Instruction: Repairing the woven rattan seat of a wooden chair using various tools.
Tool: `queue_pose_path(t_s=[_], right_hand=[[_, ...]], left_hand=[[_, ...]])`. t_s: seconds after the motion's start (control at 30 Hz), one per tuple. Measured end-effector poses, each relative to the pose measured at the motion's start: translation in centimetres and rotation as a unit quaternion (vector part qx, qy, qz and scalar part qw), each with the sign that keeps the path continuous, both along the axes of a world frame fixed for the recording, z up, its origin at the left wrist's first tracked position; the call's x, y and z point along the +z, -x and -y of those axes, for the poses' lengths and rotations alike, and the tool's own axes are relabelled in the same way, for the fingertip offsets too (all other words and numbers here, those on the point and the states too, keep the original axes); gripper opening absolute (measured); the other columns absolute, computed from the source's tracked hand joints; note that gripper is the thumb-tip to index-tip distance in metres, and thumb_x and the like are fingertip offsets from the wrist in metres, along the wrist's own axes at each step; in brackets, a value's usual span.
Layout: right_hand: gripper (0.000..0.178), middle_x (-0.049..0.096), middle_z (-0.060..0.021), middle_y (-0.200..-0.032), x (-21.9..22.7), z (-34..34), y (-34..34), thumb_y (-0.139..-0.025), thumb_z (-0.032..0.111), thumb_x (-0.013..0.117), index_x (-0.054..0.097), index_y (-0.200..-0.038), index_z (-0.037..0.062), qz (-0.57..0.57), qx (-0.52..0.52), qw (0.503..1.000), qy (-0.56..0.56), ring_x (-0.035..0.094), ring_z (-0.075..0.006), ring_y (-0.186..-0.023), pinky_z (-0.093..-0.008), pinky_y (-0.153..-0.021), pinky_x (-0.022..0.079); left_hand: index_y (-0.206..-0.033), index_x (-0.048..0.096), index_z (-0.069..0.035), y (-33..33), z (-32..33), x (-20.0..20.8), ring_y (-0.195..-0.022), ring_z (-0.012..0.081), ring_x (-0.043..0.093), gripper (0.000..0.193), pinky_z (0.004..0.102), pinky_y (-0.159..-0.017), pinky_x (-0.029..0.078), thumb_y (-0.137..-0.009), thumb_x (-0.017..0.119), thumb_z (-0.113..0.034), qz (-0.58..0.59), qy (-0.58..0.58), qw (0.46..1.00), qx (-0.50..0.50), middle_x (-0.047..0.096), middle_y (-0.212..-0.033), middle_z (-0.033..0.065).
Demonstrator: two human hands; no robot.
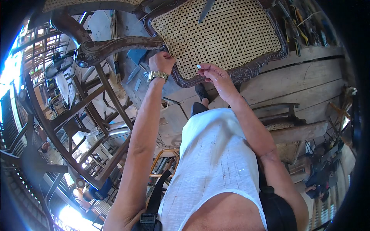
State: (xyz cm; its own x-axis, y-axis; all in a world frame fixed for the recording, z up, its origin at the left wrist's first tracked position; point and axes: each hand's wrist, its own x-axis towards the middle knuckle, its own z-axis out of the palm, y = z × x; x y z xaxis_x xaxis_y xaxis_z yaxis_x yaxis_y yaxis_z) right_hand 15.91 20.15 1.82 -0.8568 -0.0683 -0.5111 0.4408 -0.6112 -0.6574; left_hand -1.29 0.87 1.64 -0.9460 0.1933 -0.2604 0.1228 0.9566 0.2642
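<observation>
Watching from my end through the head camera, I have the cane seat (225,36) spread out beyond both hands, its woven panel set in a dark carved frame (252,75). My wearer's left hand (162,62) is at the seat's left edge, beside the spot where the curved chair arm (123,44) meets the frame. Its fingers are folded in toward the palm, and I cannot tell whether they grip anything. The right hand (216,77) is over the seat's near edge, half curled, with thumb and fingers drawn close together; a small white spot shows at the fingertips (nail or scrap, I can't make out which), so I can't say whether it has hold of something.

A gold-coloured watch (158,76) circles the left wrist, just outside the seat. On the seat's far part I see a knife blade (206,10) lying across the weave. Left of the seat are a flat metal blade (133,74) and, farther off, dark wooden chair frames (73,113). To the seat's right I see a cluster of tools (295,25); below its near edge, a dark shoe (201,92).
</observation>
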Motion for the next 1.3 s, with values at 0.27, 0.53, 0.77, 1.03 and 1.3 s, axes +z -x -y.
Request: queue_pose_path(t_s=[0.27, 0.53, 0.77, 1.03, 1.3], right_hand=[[0.031, 0.066, -0.0004, -0.118, 0.1, 0.2, 0.3, -0.097, 0.014, 0.051, 0.062, -0.126, 0.0114, 0.007, 0.019, 1.0, -0.024, 0.06, -0.0085, -0.111, -0.0255, -0.088, 0.043], [0.031, 0.066, -0.0047, -0.116, -1.4, 2.1, 1.8, -0.096, 0.013, 0.056, 0.063, -0.125, 0.0067, -0.042, 0.014, 0.995, -0.088, 0.06, -0.0119, -0.111, -0.0319, -0.098, 0.043], [0.033, 0.049, -0.0158, -0.136, -2.6, 4.7, 7.8, -0.082, 0.011, 0.061, 0.072, -0.112, 0.0188, -0.271, 0.023, 0.701, -0.659, 0.039, -0.0381, -0.131, -0.0483, -0.109, 0.034], [0.035, 0.041, -0.0137, -0.142, -2.3, 7.1, 10.6, -0.085, 0.018, 0.061, 0.069, -0.118, 0.0224, -0.217, 0.08, 0.646, -0.728, 0.031, -0.0375, -0.136, -0.0523, -0.113, 0.026], [0.039, 0.041, -0.0133, -0.143, -2.2, 8.1, 10.2, -0.085, 0.024, 0.06, 0.065, -0.124, 0.0223, -0.222, 0.097, 0.586, -0.773, 0.03, -0.0387, -0.137, -0.059, -0.112, 0.023]], left_hand=[[-0.089, 0.071, -0.007, -0.9, 0.8, -0.6, -0.074, 0.0319, 0.068, 0.02, 0.0402, -0.069, 0.055, -0.074, 0.07, -0.02, -0.053, -0.093, 0.993, -0.041, 0.07, -0.078, 0.0137], [-0.097, 0.07, -0.007, -1.9, 1.3, -1.5, -0.076, 0.0311, 0.068, 0.021, 0.0394, -0.069, 0.055, -0.078, 0.067, -0.012, -0.132, -0.155, 0.978, -0.037, 0.069, -0.084, 0.0127], [-0.1, 0.071, -0.007, -1.4, 2.2, -1.6, -0.078, 0.0322, 0.068, 0.021, 0.0403, -0.073, 0.054, -0.08, 0.066, -0.012, -0.07, -0.147, 0.987, -0.009, 0.069, -0.086, 0.0147], [-0.101, 0.071, -0.007, -1.8, 2.3, -1.2, -0.085, 0.0389, 0.065, 0.021, 0.0454, -0.077, 0.052, -0.081, 0.063, -0.008, -0.102, -0.152, 0.983, -0.025, 0.069, -0.09, 0.0187], [-0.105, 0.07, -0.008, -1.6, 2.5, -1.4, -0.089, 0.0385, 0.065, 0.028, 0.0449, -0.081, 0.052, -0.08, 0.06, -0.006, -0.079, -0.148, 0.986, -0.014, 0.069, -0.094, 0.0189]])
